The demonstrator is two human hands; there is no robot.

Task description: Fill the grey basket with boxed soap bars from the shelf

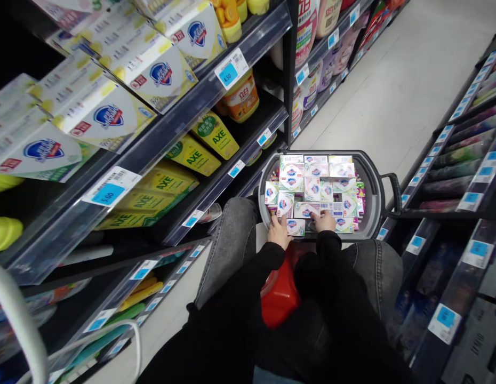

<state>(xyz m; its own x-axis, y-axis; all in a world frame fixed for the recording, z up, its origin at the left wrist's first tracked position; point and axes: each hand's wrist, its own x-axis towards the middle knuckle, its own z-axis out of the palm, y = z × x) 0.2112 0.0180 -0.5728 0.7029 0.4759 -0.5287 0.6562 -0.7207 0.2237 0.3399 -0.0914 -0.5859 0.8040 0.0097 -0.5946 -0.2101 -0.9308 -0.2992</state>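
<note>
A grey shopping basket (372, 181) sits on the aisle floor in front of my knees, packed with several small white soap boxes (312, 186). My left hand (278, 230) reaches into its near left edge, fingers curled around a soap box (286, 205). My right hand (325, 220) rests on the near middle of the pile, fingers closed on another soap box (310, 210). Both arms wear black sleeves. My legs in grey jeans flank a red stool (278, 296) beneath me.
Shelves on the left hold white soap packs (108, 114), yellow AXE pouches (192, 154) and orange bottles (242, 98), with blue price tags. Another shelf unit (464, 176) stands on the right. The pale aisle floor (400, 90) runs ahead. A white cart handle (16, 314) shows at lower left.
</note>
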